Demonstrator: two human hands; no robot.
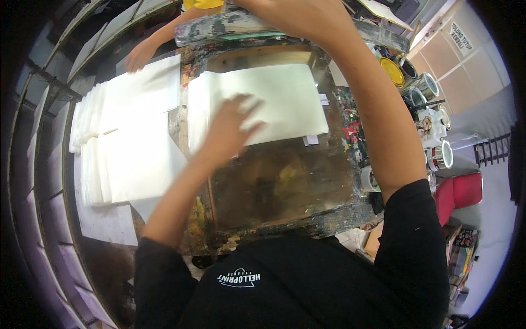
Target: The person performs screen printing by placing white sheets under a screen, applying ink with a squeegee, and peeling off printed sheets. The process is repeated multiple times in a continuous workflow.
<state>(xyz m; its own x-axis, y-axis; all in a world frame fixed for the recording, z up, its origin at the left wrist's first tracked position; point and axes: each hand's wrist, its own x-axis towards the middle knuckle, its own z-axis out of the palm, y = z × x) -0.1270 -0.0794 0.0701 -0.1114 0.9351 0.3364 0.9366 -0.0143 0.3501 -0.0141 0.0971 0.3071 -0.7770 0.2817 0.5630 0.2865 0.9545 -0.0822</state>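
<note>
A white sheet (287,101), perhaps paper or plastic, lies on the dark, paint-stained work board (279,186). My left hand (233,129) is over the sheet's left part, blurred, fingers spread and nothing seen in them. Whether it touches the sheet I cannot tell. Small folded white tabs (311,140) sit along the sheet's lower and right edges. My right hand (293,16) reaches to the top edge of the view, at a paint-smeared wooden bar (235,24). Its fingers are cut off there, so their grip is hidden.
Stacks of white sheets (134,170) stand left of the board. Another person's hand (141,55) is at the far stack. Metal racks (66,181) line the left side. Paint cans (424,85) crowd the right edge, near a red chair (460,192).
</note>
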